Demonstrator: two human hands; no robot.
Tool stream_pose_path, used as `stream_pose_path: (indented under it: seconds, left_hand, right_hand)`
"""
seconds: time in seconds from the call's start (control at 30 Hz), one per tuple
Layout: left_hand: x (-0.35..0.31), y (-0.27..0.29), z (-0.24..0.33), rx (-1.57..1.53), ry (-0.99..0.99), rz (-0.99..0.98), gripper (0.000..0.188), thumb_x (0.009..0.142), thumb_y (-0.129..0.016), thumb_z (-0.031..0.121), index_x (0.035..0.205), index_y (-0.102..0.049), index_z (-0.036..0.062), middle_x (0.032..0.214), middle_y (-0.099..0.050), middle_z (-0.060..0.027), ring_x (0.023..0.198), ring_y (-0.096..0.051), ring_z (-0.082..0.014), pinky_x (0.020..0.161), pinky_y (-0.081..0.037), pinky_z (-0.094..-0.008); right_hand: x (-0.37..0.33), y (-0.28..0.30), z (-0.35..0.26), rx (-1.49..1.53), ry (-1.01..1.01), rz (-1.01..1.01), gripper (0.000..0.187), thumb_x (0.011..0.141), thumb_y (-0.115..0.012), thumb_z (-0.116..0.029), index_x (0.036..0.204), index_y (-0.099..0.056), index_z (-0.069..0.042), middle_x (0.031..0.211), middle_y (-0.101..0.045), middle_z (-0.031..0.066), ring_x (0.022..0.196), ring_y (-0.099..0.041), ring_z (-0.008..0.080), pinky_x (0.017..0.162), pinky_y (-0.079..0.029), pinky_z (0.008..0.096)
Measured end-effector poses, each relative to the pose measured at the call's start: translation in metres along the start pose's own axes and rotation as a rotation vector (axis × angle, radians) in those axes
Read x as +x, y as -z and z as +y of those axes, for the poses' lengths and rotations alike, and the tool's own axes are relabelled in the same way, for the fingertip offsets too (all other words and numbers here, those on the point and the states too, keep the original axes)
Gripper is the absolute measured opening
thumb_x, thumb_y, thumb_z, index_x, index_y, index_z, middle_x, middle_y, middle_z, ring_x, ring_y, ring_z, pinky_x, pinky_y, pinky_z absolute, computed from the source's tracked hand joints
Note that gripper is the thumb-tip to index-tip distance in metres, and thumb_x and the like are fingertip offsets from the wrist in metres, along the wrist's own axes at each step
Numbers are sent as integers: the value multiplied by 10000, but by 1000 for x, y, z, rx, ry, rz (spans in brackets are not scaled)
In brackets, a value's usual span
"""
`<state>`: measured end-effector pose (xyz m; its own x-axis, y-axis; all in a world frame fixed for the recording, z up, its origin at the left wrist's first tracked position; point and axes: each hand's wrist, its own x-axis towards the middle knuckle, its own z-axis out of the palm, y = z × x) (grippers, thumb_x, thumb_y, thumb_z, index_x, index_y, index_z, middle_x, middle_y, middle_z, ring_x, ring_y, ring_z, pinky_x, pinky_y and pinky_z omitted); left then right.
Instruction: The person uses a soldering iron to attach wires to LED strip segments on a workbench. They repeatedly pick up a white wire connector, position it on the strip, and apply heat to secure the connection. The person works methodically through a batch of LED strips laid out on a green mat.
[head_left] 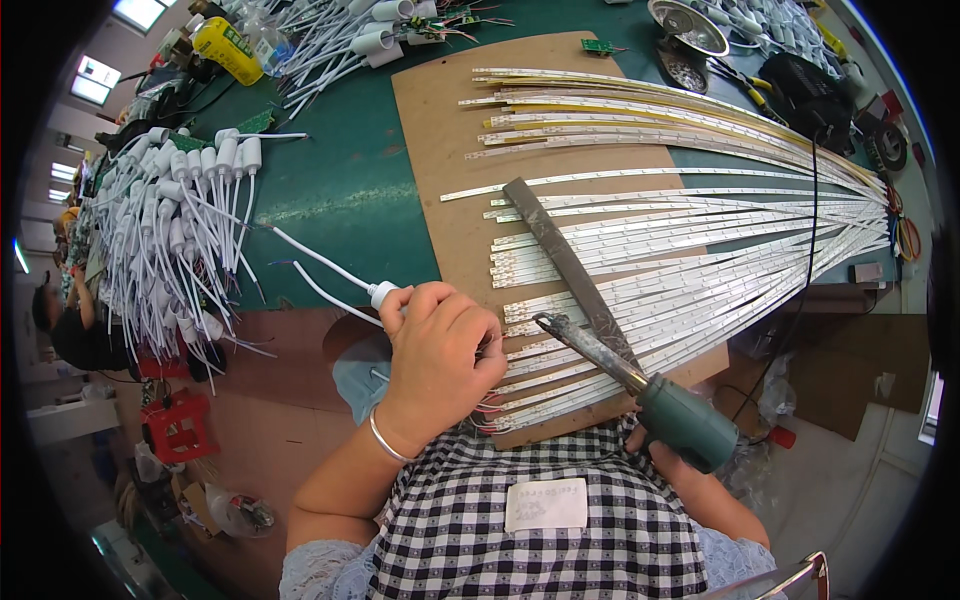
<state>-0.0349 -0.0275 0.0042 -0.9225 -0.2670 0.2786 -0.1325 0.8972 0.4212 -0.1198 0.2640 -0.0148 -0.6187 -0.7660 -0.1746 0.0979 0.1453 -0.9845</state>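
Note:
My left hand [445, 345] is closed, thumb and fingers bent, round a white end cap with its cable [325, 258]. A second white cable [330, 297] runs in under the same hand. Just right of it, many LED strips [560, 262] lie fanned out on a brown board [425, 120]. Across them slants a flat dark metal bar [570, 260]. A soldering iron [690, 425] with a green handle points its dark tip up and left above the strips. Behind that handle is my right hand [672, 462], its fingers mostly hidden; whether it grips the iron cannot be seen.
A heap of white capped cables [175, 205] hangs over the green table's [330, 190] left edge. More cables and a yellow bottle [226, 50] lie at the back left. At the back right are a metal dish [690, 27] and a black cord [812, 230].

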Motion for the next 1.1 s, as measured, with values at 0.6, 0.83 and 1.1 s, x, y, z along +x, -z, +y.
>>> stream_pose_path:
  seconds: [0.6,0.83,1.1]
  left_hand:
    - [-9,0,-3,-59,46,49,191,678,-759,135,735,-577,145,753,-584,32,921,-566,-220,905,-259,-453]
    - [-14,-4,-4,-48,-12,122,143,691,-755,110,742,-626,144,767,-634,32,865,-598,-190,911,-265,-452]
    - [-2,5,0,9,-107,39,131,700,-725,70,776,-631,119,785,-609,12,815,-574,-200,890,-303,-417]
  right_hand:
    - [3,-4,-5,-41,26,43,329,781,-576,33,1109,-561,49,781,-653,89,688,-656,170,653,-513,288]
    - [3,-5,-3,-9,24,50,356,794,-570,53,1148,-532,49,817,-653,102,708,-660,181,663,-518,295]
    - [0,-4,5,15,23,24,346,804,-573,51,1148,-530,50,834,-652,107,708,-660,183,661,-519,294]
